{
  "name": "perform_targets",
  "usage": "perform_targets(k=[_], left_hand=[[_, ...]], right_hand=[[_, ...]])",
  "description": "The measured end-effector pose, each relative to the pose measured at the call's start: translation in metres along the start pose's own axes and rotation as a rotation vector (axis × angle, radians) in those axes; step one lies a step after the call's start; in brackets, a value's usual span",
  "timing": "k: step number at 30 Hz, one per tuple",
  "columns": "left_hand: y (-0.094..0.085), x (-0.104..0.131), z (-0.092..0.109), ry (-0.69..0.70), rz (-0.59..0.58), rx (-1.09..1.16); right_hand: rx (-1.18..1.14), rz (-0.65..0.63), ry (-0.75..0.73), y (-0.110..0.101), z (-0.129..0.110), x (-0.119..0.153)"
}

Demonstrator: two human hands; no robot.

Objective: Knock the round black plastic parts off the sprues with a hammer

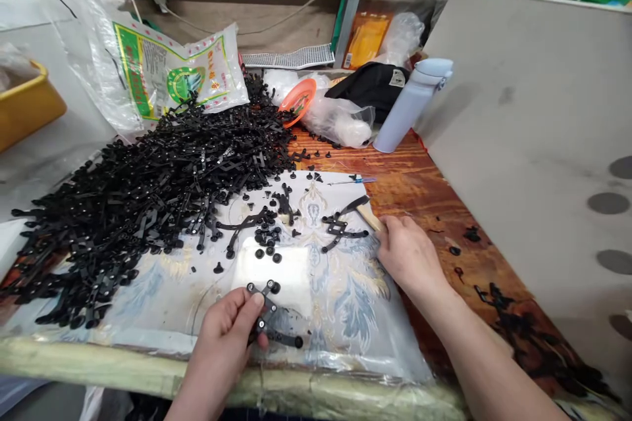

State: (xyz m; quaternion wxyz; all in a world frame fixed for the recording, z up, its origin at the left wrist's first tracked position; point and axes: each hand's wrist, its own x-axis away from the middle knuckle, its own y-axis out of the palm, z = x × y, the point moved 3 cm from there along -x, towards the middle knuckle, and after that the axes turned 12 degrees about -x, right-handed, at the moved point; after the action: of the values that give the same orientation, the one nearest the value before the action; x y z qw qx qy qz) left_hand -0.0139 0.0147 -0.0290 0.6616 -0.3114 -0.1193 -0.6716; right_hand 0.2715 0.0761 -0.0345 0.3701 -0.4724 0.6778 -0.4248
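Note:
My left hand (232,322) pinches a black jointed plastic linkage (269,312) with shiny rivets, just over the near edge of a white pad (284,263). A loose curved arm of the linkage points right, and part of the piece is hidden behind my fingers. In my right hand (412,253) is the wooden handle of a small hammer (368,214), its dark head pointing left. Another crossed black linkage (338,227) lies by the hammer head. Small round black caps (269,237) are scattered at the pad's far edge.
A large heap of black linkages (172,171) covers the left and back. Behind it stand a printed plastic bag (182,75), an orange dish (299,102) and a light blue bottle (407,105). A grey panel (533,118) bounds the right; black scraps (523,335) lie along it.

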Motion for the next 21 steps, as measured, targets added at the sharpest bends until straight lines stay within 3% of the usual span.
perform_targets(k=[4,8,13,21], left_hand=[[0.000,0.004,0.005,-0.045,-0.025,-0.015],[-0.001,0.006,0.010,-0.056,-0.052,-0.033],[-0.001,0.008,0.011,-0.049,-0.067,-0.052],[0.002,0.007,0.008,-0.053,-0.054,-0.068]], right_hand=[[-0.135,0.004,0.003,-0.025,-0.011,0.018],[-0.445,-0.080,-0.090,-0.042,-0.029,0.049],[-0.560,-0.135,-0.204,-0.039,-0.043,0.073],[-0.557,-0.128,-0.242,-0.034,-0.044,0.080]])
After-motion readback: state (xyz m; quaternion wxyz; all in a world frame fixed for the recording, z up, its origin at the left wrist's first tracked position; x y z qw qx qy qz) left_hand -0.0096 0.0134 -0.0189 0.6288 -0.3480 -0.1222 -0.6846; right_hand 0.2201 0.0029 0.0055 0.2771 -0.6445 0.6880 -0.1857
